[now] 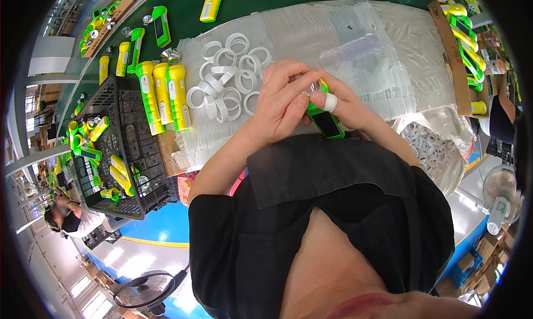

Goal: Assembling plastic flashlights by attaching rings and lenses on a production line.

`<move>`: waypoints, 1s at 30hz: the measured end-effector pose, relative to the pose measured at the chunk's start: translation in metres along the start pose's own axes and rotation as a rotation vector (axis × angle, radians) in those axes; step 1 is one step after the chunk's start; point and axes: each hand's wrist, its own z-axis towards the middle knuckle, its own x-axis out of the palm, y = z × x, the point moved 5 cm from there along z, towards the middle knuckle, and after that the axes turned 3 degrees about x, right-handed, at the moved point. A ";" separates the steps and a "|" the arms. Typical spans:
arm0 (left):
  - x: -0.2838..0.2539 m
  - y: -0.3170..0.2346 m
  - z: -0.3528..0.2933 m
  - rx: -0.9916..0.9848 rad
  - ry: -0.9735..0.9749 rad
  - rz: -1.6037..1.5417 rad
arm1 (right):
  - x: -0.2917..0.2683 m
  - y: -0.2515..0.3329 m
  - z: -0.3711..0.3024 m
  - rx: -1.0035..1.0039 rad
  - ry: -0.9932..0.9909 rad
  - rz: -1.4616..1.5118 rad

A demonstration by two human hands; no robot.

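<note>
My right hand and left hand are both closed around a green flashlight with a dark panel, right in front of my chest; my left fingers press at its head end. A white ring sits at my right thumb. Past my left forearm, more loose white rings lie heaped on the clear plastic sheeting over the desk. Three yellow-and-green flashlights lie left of them, beside a black crate. Farther left, a co-worker is visible.
</note>
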 end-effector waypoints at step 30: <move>-0.074 0.062 0.011 -0.499 -0.322 -0.472 | -0.026 0.016 0.067 -0.497 -0.171 -0.133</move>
